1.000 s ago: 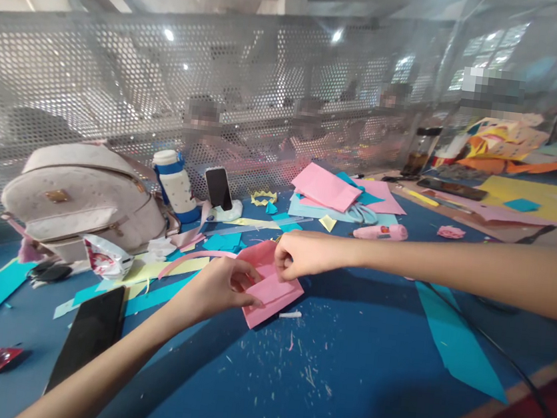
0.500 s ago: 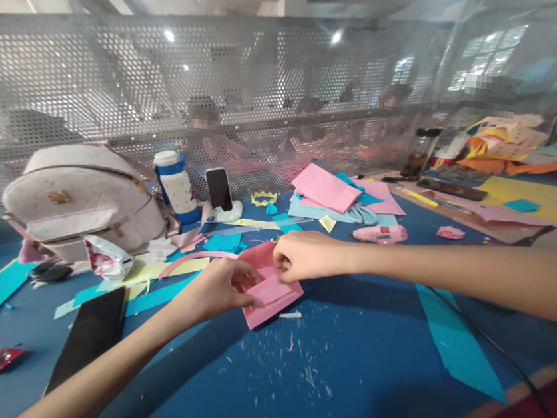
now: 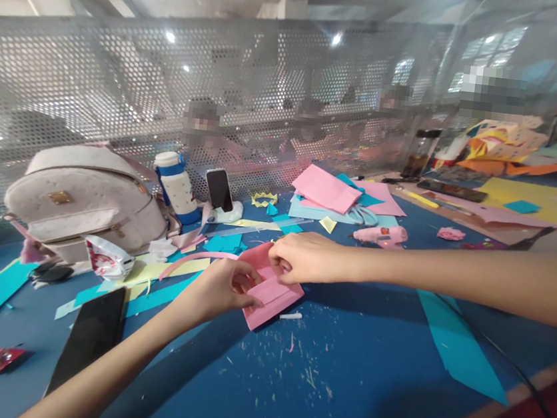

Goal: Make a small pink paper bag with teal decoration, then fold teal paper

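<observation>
A folded pink paper piece (image 3: 272,297) lies on the blue table (image 3: 366,366) in the middle of the view. My left hand (image 3: 222,283) pinches its near-left edge with closed fingers. My right hand (image 3: 303,257) is curled over its far edge, fingers pressed on the fold. A curved pink paper strip (image 3: 192,257) runs off to the left from the piece, past my left hand.
A beige backpack (image 3: 83,200), snack wrapper (image 3: 104,257), bottle (image 3: 176,186) and propped phone (image 3: 219,189) stand at the left back. A dark phone (image 3: 90,335) lies near left. Pink glue gun (image 3: 381,233), paper stack (image 3: 331,191), cyan sheet (image 3: 458,347) and cable (image 3: 503,355) lie right. A perforated screen stands behind, people beyond it.
Both hands stay on the pink paper. My right hand has shifted slightly left and down along the fold. The paper itself has hardly moved.
</observation>
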The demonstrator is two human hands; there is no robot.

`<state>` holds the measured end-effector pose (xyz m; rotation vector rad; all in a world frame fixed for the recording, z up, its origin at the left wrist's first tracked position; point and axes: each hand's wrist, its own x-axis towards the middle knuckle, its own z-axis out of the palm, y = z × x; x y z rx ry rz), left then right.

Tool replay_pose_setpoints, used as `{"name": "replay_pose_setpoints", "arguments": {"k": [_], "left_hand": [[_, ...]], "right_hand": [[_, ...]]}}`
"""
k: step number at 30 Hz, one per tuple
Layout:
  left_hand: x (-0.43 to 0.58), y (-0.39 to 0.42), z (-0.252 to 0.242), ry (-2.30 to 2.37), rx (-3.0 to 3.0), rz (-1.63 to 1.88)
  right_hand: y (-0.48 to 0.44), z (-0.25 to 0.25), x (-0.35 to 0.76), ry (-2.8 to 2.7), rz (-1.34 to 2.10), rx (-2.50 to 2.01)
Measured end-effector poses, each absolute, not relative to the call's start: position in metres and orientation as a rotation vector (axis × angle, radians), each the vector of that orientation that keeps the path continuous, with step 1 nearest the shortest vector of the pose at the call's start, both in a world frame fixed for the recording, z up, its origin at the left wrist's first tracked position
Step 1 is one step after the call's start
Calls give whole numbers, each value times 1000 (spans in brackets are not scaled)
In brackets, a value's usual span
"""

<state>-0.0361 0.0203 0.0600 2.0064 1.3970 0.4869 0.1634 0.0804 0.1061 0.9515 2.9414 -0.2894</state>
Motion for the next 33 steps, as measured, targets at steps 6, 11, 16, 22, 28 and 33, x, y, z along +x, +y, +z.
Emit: {"name": "replay_pose_setpoints", "arguments": {"k": [6,11,16,22,28,33], "left_hand": [[-36,20,61,1424,2021,466],[-36,20,60,1425,2015,485],[-34,18,62,1407,2015,484],[-32,14,64,1461,2071,479],[-28,8,67,1536,2153,483],[-20,4,65,1599,2186,512]], "right_hand": [[90,110,178,3042,-547,943],[93,97,196,3186,-700,821],[95,80,201,3185,-750,795],[104,67,198,3140,-833,748],[99,63,198,3181,-833,779],[86,63,192,3246,-717,793]]}}
